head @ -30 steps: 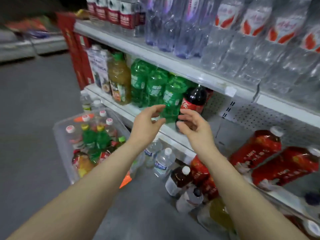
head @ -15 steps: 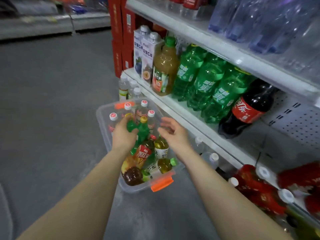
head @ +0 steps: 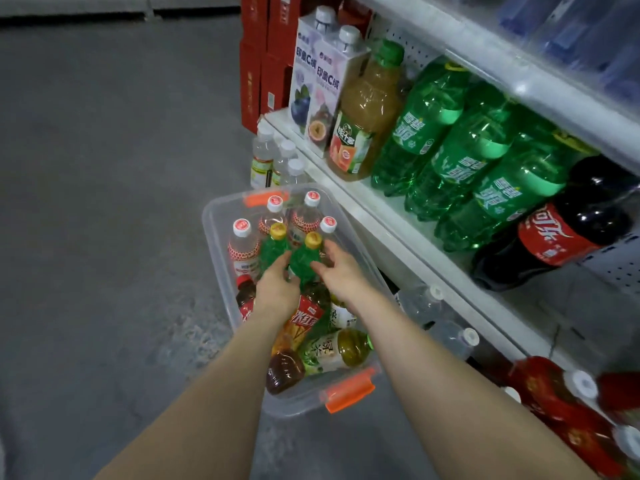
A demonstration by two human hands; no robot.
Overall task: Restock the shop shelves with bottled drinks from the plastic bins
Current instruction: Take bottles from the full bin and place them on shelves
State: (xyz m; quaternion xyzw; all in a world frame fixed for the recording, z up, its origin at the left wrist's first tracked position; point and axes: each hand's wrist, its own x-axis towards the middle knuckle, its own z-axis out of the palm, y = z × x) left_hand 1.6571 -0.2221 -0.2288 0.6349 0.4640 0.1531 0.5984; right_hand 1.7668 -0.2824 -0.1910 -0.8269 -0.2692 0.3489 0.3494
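1. We take the bin [head: 215, 237], clear plastic with an orange latch [head: 349, 393] at its near end, as the reference for every place below; it stands on the floor [head: 104, 202].
2. At the bin's far end stand four white-capped bottles [head: 242, 249] with red-patterned labels. Just nearer than these, at the bin's middle, stand two green bottles [head: 273, 249] with yellow caps.
3. At the bin's near end, tea bottles [head: 332, 351] lie on their sides in a heap, partly hidden by the forearms.
4. The left hand [head: 277, 289] is inside the bin. Its fingers are bent against the left side of the right-hand green bottle and reach between the two; we cannot tell whether they close round it.
5. The right hand [head: 341, 271] is inside the bin, close against the other side of that same bottle. Its fingers are nearly straight and loosely spread, and it grips nothing.
6. Along the bin's right side runs the shelf [head: 381, 216]. From far to near it carries two cartons [head: 318, 81], a juice bottle [head: 367, 109], a row of large green bottles [head: 426, 126] and a cola bottle [head: 554, 233].
7. Just beyond the bin's far end, small clear bottles [head: 273, 157] stand on the floor; further beyond are red boxes [head: 263, 64].
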